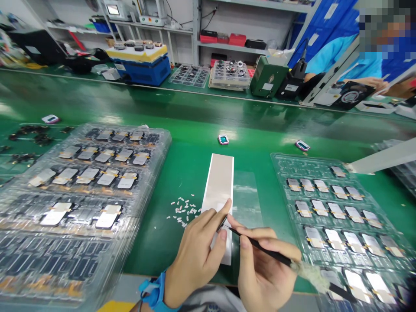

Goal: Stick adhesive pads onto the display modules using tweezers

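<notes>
My left hand (198,251) rests on the near end of a long pale strip (219,186) lying on the green bench, its thumb and forefinger pinched together at the strip. My right hand (263,268) grips black tweezers (260,247) whose tip meets the left fingertips; the handle end is wrapped in whitish padding. What sits between the left fingertips is too small to make out. A blue wrist strap (156,292) circles my left wrist. Small white peeled bits (183,210) lie scattered left of the strip.
Stacked clear trays of small flat parts (81,182) fill the left; another clear tray of parts (341,212) lies on the right. Small pink-rimmed pieces (223,139) sit further back. Beyond, a blue machine (143,65), shelves, and a person in blue at far right.
</notes>
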A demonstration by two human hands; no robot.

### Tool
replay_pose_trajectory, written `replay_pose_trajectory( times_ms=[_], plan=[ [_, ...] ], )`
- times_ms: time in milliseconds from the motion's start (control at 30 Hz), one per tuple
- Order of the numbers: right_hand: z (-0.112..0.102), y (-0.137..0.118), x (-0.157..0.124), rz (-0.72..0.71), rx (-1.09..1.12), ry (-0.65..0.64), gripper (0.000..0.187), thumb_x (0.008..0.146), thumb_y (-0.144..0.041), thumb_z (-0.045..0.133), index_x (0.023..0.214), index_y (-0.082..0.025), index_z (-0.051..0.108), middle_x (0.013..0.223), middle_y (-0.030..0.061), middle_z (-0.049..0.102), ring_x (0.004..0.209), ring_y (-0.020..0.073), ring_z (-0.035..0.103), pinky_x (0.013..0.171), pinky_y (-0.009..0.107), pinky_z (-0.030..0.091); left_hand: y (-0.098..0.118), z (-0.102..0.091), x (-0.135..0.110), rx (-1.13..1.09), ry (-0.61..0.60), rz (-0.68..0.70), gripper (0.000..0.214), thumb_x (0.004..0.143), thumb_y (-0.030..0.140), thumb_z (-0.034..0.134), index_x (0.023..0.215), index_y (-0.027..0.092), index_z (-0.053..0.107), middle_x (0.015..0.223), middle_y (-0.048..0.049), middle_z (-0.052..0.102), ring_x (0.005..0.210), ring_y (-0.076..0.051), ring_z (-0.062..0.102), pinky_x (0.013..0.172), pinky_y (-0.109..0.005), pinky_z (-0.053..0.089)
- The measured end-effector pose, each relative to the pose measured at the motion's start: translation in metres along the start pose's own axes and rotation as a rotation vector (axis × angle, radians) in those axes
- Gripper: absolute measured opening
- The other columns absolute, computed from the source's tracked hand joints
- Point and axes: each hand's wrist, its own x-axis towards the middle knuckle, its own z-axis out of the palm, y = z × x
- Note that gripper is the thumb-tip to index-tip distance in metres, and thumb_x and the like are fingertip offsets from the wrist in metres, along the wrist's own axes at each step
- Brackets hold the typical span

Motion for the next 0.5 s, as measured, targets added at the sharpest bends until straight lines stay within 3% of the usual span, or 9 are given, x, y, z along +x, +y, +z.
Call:
replay_pose_trajectory(
  times_ms=[500],
  plan=[
    [-0.0004, 0.0005, 0.0007, -0.050, 0.005, -0.018, 0.033, 0.087, 0.005, 0.052, 0.102, -0.024, 0.049, 0.091, 0.0006, 0.069, 0.091, 0.0157, 0.073, 0.086, 0.032, 0.065, -0.0007, 0.0008, -0.0003, 0.023, 0.001, -0.020, 0.052, 0.103, 0.021, 0.034, 0.155, 0.026, 0.034, 0.101, -0.0069, 0.062, 0.090, -0.022, 0.058, 0.079, -0.034, 0.047]
  ],
)
